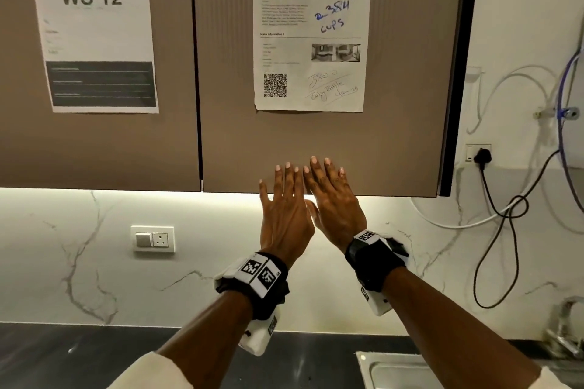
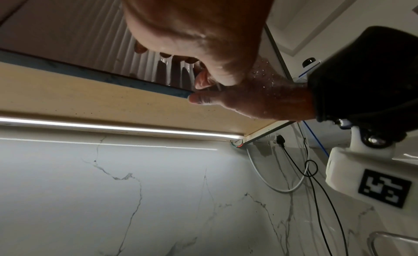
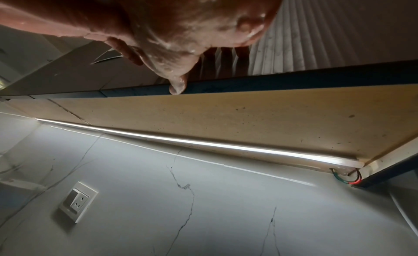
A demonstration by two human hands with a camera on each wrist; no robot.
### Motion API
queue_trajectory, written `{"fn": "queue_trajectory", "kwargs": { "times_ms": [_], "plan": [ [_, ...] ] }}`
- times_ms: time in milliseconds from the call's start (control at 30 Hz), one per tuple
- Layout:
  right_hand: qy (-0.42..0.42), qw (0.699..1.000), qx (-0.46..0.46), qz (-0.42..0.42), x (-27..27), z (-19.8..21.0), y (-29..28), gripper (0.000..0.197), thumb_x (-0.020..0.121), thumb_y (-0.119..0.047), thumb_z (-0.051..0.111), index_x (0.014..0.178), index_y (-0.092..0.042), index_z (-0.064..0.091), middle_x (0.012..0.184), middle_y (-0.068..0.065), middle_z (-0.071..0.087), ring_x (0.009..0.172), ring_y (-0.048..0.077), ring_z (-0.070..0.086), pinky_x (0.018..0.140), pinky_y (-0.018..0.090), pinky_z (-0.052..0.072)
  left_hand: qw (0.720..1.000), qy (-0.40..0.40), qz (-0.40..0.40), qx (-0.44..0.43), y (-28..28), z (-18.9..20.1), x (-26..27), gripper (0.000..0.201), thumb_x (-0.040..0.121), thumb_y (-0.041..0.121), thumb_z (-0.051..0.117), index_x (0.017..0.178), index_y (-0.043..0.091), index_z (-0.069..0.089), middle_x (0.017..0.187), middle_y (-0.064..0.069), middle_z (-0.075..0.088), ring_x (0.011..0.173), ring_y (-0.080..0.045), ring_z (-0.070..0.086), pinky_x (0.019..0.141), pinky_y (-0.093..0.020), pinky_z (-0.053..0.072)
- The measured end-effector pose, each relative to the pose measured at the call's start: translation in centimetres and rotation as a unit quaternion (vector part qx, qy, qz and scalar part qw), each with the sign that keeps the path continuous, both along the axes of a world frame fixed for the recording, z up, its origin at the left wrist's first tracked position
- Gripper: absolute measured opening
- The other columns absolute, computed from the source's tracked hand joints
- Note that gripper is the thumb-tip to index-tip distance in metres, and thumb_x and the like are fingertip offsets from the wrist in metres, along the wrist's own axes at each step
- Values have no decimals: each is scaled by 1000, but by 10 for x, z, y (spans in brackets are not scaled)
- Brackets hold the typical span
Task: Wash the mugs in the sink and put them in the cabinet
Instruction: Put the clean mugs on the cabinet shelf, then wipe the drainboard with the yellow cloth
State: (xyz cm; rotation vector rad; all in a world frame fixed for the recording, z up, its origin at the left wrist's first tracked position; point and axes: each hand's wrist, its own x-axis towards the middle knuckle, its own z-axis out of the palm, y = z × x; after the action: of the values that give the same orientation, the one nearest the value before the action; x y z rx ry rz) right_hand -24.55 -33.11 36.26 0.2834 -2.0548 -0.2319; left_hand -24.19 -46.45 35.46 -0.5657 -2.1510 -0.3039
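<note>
A brown ribbed cabinet door [image 1: 322,142] hangs shut above the counter, with printed sheets taped to it. My left hand [image 1: 282,199] and right hand [image 1: 331,196] lie side by side against its lower edge, fingers straight and spread. Both palms look wet in the wrist views, where the left hand [image 2: 199,36] and right hand [image 3: 172,31] press the ribbed door [image 3: 316,36]. My right thumb [image 3: 177,86] touches the door's bottom edge. No mug shows in any view. The steel sink [image 1: 398,369] peeks in at the bottom right.
A second cabinet door [image 1: 94,142] hangs to the left. Below run a light strip [image 2: 113,128], a white marble backsplash [image 1: 79,246] with a socket [image 1: 153,238], and a dark counter [image 1: 63,354]. Cables [image 1: 505,215] and a tap [image 1: 565,325] are at the right.
</note>
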Motion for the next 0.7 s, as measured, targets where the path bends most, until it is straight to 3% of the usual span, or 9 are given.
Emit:
{"fn": "queue_trajectory", "kwargs": {
  "times_ms": [67,167,267,433,500,633,700],
  "plan": [
    [4,1000,-1,3,-2,-3,1,60,96,-34,35,149,-6,33,157,17,27,144,38,26,113,54,32,1000,11,9,-13,1,1,-3,66,93,33,21,150,3,32,158,-17,29,149,-30,19,116,-61,19],
    [10,1000,7,-1,-4,-4,2,63,96,-33,39,152,-6,26,160,17,19,147,37,18,115,55,28,1000,5,10,-9,5,-1,-6,69,92,35,18,154,4,24,161,-17,19,151,-29,10,117,-62,13],
    [-4,999,32,-20,-1,-13,11,67,98,-33,46,154,-6,20,162,14,12,150,33,11,118,51,23,1000,4,-6,16,4,-12,-6,71,87,29,20,154,6,22,163,-16,11,152,-29,7,118,-60,13],
    [2,999,-40,-26,30,-59,54,56,98,-29,53,146,-4,39,155,12,34,143,28,33,112,44,36,995,34,-79,59,17,-56,0,53,90,18,51,142,10,44,162,-13,19,151,-24,15,119,-53,16],
    [-12,996,-74,-47,48,-80,80,54,94,-27,58,142,-2,46,151,13,42,139,29,41,106,43,42,992,29,-108,49,35,-76,8,45,90,19,53,134,10,49,160,-14,25,149,-26,21,118,-53,19],
    [-67,983,-121,-117,95,-121,150,44,91,-26,58,127,-1,59,133,15,60,124,28,56,96,39,49,983,-71,-170,10,105,-117,37,44,92,23,57,133,8,51,153,-17,38,137,-33,42,108,-53,33],
    [-99,974,-152,-136,118,-141,186,33,91,-27,54,110,-4,67,111,13,70,104,29,65,85,36,51,971,-139,-193,-12,146,-136,57,45,94,26,57,135,8,52,152,-16,40,133,-32,47,106,-47,35]
  ]
}}
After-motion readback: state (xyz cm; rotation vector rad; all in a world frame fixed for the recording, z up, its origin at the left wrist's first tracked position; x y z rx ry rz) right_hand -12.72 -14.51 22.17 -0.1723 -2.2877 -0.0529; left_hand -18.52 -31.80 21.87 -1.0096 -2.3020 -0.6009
